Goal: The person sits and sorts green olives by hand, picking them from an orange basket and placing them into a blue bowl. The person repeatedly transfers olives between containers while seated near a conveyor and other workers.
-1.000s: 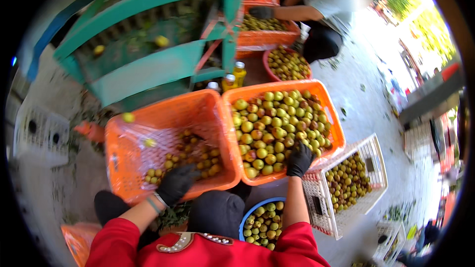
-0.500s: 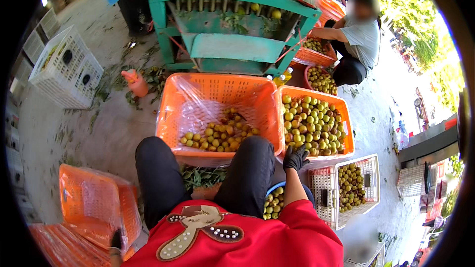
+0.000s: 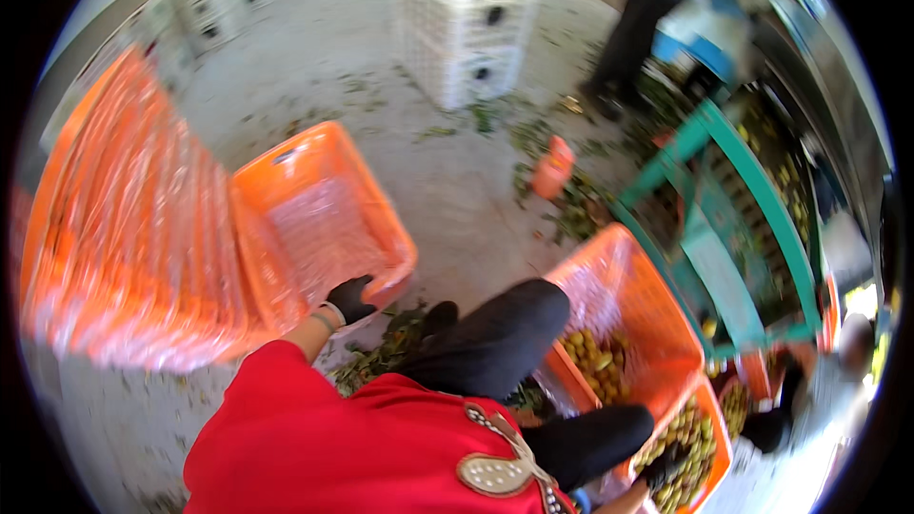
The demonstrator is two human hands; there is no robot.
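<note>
My left hand [image 3: 350,299], in a black glove, is at the near rim of an orange crate [image 3: 388,219] lined with clear plastic. Its fingers bend over the rim, and no fruit shows inside. Far to the right, my right hand [image 3: 665,466], also gloved in black, rests over small round green-brown fruit [image 3: 693,438] in another orange crate [image 3: 721,462]. Those fingers are dark and blurred, so their grip is unclear. Between my hands, beyond my knees, a larger plastic-lined orange crate [image 3: 657,295] holds some yellowish fruit [image 3: 598,362] at its near end.
Nested plastic-wrapped orange crates [image 3: 143,238] lean at the left. Stacked white crates [image 3: 457,38] stand farther off. A green sorting machine [image 3: 724,228] is at right, beside an orange-pink bottle [image 3: 553,168] and scattered leaves [image 3: 581,214]. One person [image 3: 657,0] stands behind; another [image 3: 824,400] crouches at right.
My view has swung left, so the crates and machine shift rightward. My left hand has come forward to the crate rim. My right hand has moved from the crate's edge onto the fruit.
</note>
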